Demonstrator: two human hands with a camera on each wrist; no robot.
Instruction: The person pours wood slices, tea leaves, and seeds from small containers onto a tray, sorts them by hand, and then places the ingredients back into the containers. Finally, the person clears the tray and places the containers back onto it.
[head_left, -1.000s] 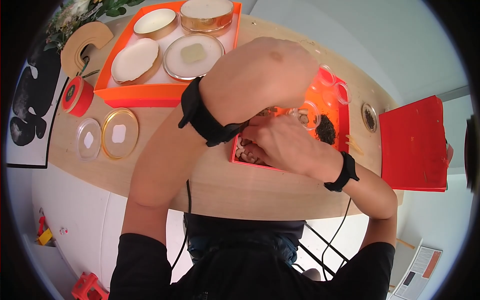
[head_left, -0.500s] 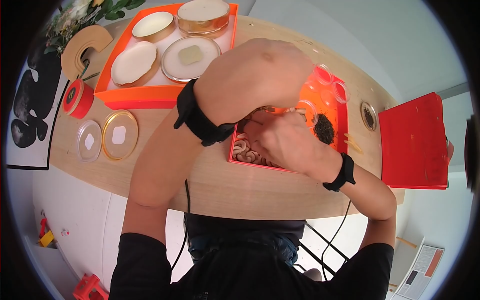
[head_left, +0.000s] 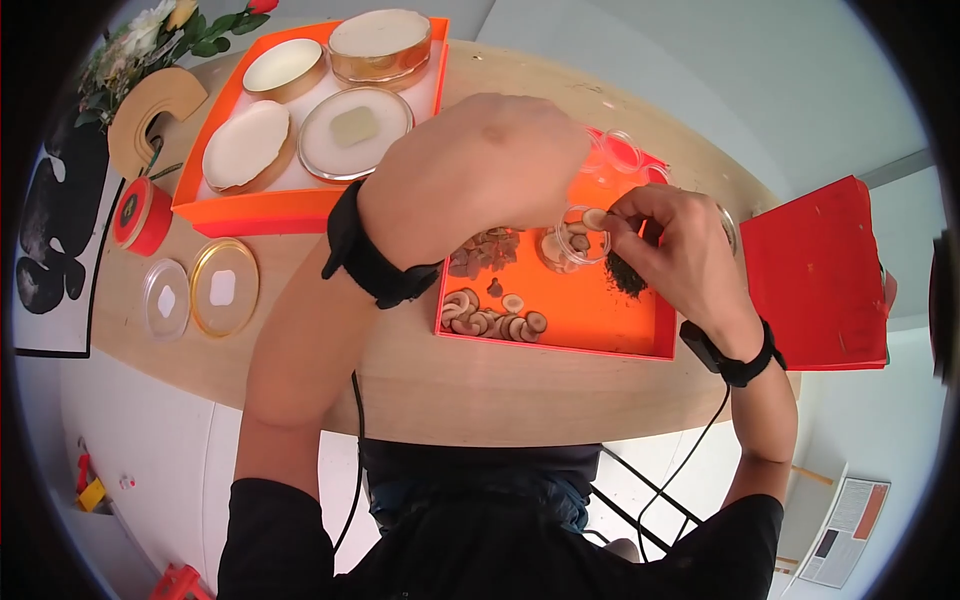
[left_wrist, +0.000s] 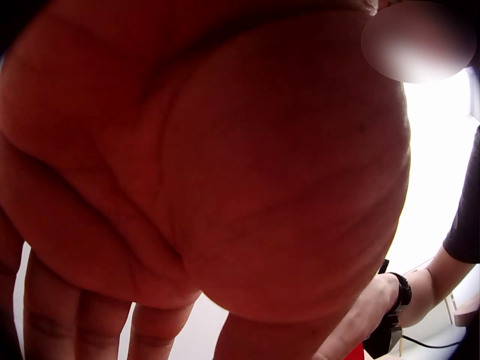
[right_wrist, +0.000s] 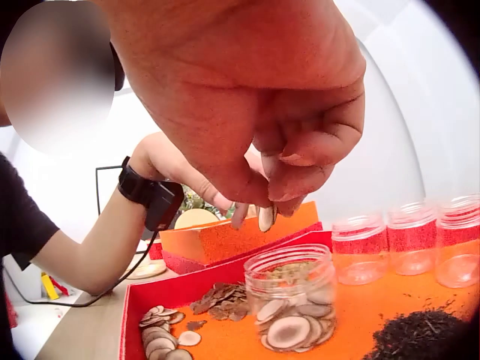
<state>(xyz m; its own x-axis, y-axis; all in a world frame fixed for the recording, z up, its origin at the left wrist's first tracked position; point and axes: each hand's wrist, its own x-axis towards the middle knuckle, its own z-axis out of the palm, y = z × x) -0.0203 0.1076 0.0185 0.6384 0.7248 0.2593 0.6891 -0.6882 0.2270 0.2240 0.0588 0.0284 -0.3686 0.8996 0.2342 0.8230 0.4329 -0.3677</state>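
Note:
My right hand (head_left: 680, 240) pinches a thin, round dried slice (right_wrist: 267, 219) between thumb and fingers. It holds the slice above an uncapped clear jar (right_wrist: 291, 300) that contains similar slices. That jar stands in a shallow orange tray (head_left: 570, 320) with red sides. My left hand (head_left: 480, 170) is bent at the wrist over the tray's left part, its fingers hidden in the head view. The left wrist view shows its palm (left_wrist: 187, 165) and loosely extended fingers. More slices (head_left: 490, 322) lie at the tray's near left, below brown flaky pieces (head_left: 490, 252).
Dark loose bits (right_wrist: 420, 334) are heaped in the tray near several clear jars (right_wrist: 360, 251). Left of it stands an orange box (head_left: 260, 212) with round containers. Two round lids (head_left: 225, 310) lie on the table (head_left: 400, 400). A red box (head_left: 815, 275) stands at the right.
My right hand has moved from the slices at the tray's near left to the right, carrying one slice over the jar. My left hand has shifted slightly left.

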